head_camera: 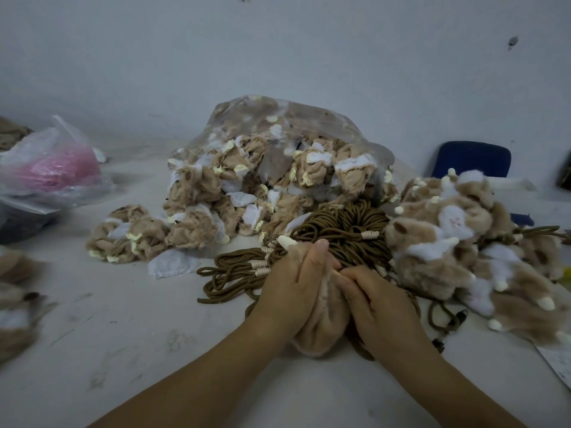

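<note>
The left hand (296, 285) wraps its grip round a tan plush skin (324, 330) resting on the desk (154, 335), the right hand (378, 304) pinches its upper edge, brown cords (340, 227) lie just beyond the grip, and the work seems to be turning it out, which next calls for a firm push inward

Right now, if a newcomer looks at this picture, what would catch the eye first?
First come the two hands in the near middle: the left hand and the right hand grip a tan plush piece between them. Just behind them lies a bundle of brown cords. Behind that, a big clear bag spills tan and white pieces onto the table. A pile of plush toys lies at the right.
</note>
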Available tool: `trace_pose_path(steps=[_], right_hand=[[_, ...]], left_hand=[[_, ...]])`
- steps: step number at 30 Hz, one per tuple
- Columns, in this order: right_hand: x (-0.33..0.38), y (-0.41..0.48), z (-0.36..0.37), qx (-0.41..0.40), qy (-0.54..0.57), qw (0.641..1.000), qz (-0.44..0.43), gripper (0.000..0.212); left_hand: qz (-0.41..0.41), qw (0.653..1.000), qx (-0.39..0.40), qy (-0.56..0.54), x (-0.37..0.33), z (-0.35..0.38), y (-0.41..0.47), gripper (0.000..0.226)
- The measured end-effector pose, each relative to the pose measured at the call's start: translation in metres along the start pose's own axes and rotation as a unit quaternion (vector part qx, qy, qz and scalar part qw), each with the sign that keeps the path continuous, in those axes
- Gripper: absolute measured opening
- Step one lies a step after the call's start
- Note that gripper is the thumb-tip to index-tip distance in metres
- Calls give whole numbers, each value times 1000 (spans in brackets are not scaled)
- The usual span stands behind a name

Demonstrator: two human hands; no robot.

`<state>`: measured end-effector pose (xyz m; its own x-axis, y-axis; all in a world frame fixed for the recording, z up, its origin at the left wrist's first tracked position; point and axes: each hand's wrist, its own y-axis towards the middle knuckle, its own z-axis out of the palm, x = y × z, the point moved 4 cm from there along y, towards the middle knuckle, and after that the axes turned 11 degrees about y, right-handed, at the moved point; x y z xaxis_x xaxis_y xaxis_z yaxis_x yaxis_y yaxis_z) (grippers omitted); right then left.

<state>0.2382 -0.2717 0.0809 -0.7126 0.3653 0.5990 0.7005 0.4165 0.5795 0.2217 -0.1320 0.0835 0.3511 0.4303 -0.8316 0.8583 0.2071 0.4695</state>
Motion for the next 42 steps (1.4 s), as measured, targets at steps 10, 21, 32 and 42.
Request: trace_pose_path(steps=[10, 21, 32, 42], right_hand=[[-5, 1, -5, -3, -59, 998, -18, 36], [8, 5, -11, -13, -54, 993, -102, 35], [-5, 4, -6, 9, -30, 999, -36, 28], [5, 7, -22, 6, -169, 977, -127, 32]], left_hand=[[-2, 990, -122, -73, 8, -18, 2, 47], [-29, 996, -43, -68, 5, -8, -1, 64], [-58, 991, -61, -102, 17, -7, -1, 74], [-61, 993, -52, -89, 10, -16, 0, 70]])
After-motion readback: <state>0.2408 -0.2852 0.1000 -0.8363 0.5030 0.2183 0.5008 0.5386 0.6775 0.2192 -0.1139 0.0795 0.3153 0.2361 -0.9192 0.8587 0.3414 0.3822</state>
